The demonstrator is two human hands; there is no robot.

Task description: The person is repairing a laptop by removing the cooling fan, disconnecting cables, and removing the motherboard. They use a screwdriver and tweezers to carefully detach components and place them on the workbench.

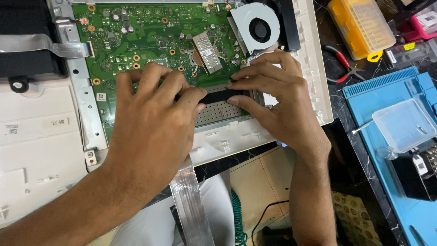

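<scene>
Over an opened all-in-one computer, two bare hands press a black memory stick (225, 96) at the lower edge of the green circuit board (145, 36).

Left hand (154, 118) lies flat, fingers curled over the stick's left end; right hand (277, 98) pinches its right end between thumb and fingers. It looks like the seating step; next likely calls for even pressure at both ends. Cooling fan (256, 27) sits just above.

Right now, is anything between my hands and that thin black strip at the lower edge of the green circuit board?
Nothing visible. The left hand and right hand both have fingertips on the thin black strip, which lies above a perforated metal plate at the green circuit board.
</scene>
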